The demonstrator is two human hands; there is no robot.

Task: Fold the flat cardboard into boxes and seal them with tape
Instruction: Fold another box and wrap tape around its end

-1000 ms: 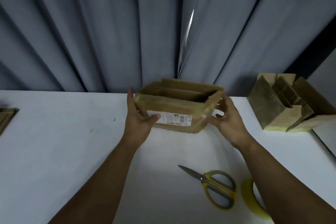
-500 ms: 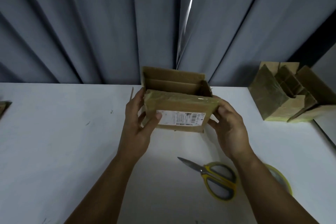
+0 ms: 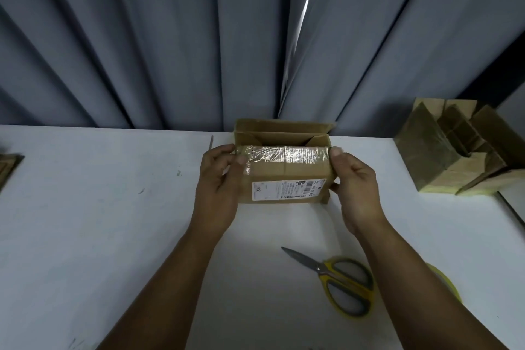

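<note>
You are now gripping the cardboard box (image 3: 284, 176) by its taped upper corners, your left hand (image 3: 218, 182) having slid its thumb up off the white label (image 3: 287, 190) and your right hand (image 3: 355, 182) curling round the right end. The box is facing you more squarely than half a second ago, at the far middle of the counter (image 3: 99, 221). Its open top is showing bare cardboard walls and folded inner flaps, while the opened boxes (image 3: 454, 156) at far right are standing clustered together.
</note>
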